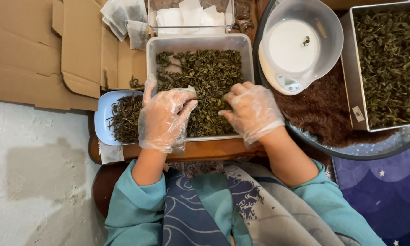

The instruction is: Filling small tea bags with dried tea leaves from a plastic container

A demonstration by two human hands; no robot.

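Both gloved hands' fingers (186, 107) rest on tea leaves (209, 75)

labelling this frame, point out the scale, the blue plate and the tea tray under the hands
scale (288, 83), head view, on its display panel
blue plate (103, 114), head view, on its bare left rim
tea tray (198, 42), head view, on its bare far wall

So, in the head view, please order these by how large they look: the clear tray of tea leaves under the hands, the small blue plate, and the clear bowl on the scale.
1. Clear tray of tea leaves, largest.
2. Clear bowl on the scale.
3. Blue plate, smallest; a glove hides part of it, and the bowl stands higher, nearer the camera, so 2 and 3 are unsure.
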